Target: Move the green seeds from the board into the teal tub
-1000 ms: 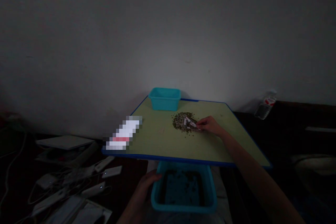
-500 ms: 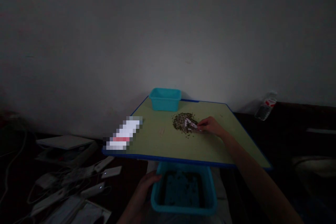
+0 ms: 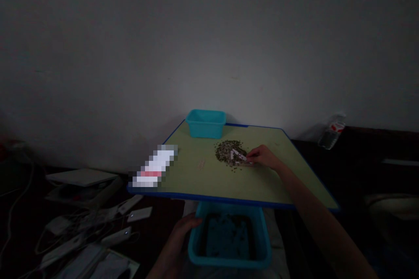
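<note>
White strips (image 3: 239, 154) slightly shifted, outlines blurry.

Looks like room in home, quite dark. Big plain wall (image 3: 209, 43) in front of me, with faint marks on it. Small bench (image 3: 183, 178) with blue edge close to wall. Down on my left, messy pile of white plugs and wires (image 3: 98, 218), with little lights on, near flat white box (image 3: 85, 177). Plastic bottle (image 3: 332, 133) with red label leans on my right. Blue tubs (image 3: 207, 128) like ones for keeping things at home.
</note>
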{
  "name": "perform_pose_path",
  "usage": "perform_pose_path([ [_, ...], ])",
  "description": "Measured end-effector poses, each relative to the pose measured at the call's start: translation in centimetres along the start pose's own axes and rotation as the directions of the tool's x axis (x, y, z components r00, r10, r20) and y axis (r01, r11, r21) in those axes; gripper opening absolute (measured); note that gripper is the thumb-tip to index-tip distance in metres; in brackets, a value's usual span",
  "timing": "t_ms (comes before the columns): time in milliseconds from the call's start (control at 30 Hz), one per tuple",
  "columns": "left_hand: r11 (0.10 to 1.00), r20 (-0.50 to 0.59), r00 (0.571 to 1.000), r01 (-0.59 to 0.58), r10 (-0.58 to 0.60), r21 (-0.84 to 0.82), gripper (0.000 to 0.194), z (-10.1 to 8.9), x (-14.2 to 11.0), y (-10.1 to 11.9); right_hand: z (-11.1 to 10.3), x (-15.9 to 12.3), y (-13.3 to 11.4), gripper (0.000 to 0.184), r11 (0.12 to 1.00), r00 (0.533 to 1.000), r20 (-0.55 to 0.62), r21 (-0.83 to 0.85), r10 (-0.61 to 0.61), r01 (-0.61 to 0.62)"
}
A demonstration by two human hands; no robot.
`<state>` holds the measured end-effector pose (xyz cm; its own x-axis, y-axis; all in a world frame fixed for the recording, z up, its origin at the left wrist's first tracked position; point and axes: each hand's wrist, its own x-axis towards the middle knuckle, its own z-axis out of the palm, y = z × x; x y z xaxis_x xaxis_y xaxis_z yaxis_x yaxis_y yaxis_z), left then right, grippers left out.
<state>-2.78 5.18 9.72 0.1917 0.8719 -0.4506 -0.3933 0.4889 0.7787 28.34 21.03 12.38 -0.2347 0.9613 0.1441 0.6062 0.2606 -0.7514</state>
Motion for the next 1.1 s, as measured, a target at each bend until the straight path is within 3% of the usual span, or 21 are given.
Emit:
perform_pose_path([
  [100,0.999,-0.001,1.000,-0.022,0.022,-0.028,0.012,0.1,-0.2,0.3,-0.1,0.0,0.0,0.025,1.000,1.000,-0.012,-0.004,0.023,-0.023],
  [267,0.996,0.142,0.987,0.083,-0.079,-0.022,0.018,-0.2,-0.1,0.7,0.1,0.0,0.2,0.025,0.999,1.000,0.005,-0.026,0.018,-0.017],
  [467,1.000,0.067,0.997,0.024,-0.024,-0.009,0.025,-0.3,0.4,-0.2,-0.2,-0.1,0.2,0.023,0.997,1.000,0.012,-0.075,-0.014,0.015],
  [633,0.999,-0.001,1.000,0.022,-0.022,-0.036,0.017,-0.2,0.2,-0.1,-0.3,-0.1,0.2,0.025,0.999,1.000,0.016,-0.043,0.019,-0.019],
  [767,0.999,0.024,0.998,0.050,-0.049,-0.021,0.016,-0.3,0.2,0.2,-0.4,-0.3,0.0,0.023,0.999,0.999,0.026,-0.022,0.042,-0.041],
  [900,1.000,0.002,1.000,0.006,-0.005,-0.007,0.016,-0.4,0.4,-0.2,-0.5,-0.5,-0.3,0.020,0.999,0.998,0.041,0.003,0.043,-0.043],
  [1033,1.000,0.062,0.998,0.005,-0.005,-0.003,0.018,-0.5,0.7,-0.6,-0.4,-0.3,-0.3,0.020,0.999,0.998,0.043,-0.011,0.052,-0.051],
  [1100,1.000,0.034,0.999,0.005,-0.004,-0.020,0.016,-0.5,0.7,-0.6,-0.4,-0.3,-0.4,0.020,0.998,0.998,0.036,-0.024,0.056,-0.055],
])
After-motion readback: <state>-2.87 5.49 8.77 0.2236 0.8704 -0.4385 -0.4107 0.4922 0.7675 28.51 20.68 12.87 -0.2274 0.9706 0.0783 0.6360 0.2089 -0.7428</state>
